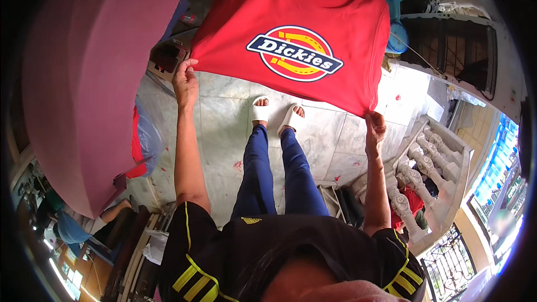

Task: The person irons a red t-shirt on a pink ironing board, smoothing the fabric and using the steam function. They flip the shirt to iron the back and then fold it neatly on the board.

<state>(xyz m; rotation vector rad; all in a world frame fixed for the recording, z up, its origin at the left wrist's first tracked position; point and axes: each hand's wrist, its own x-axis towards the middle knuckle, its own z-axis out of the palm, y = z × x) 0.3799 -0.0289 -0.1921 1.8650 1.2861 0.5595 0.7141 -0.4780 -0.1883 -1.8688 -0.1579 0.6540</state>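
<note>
A red T-shirt (229,39) with a round printed emblem on its chest is stretched out in front of me. Its neckline, with a small dark label, points away from me. My left hand (185,81) pinches the near left corner of the cloth. At the near right corner, my right hand (376,127) grips the fabric between thumb and fingers. The edge between my hands sags slightly, above the floor and my feet. Whatever supports the shirt's far end is cut off by the top of the view.
A large mauve sheet (84,78) fills the left side. Light marble tiles (224,134) with red scraps lie below. White balusters (428,173) stand at right, near a dark-grilled unit (453,50). Blue containers (396,33) sit beyond the shirt. Another person (84,223) is at lower left.
</note>
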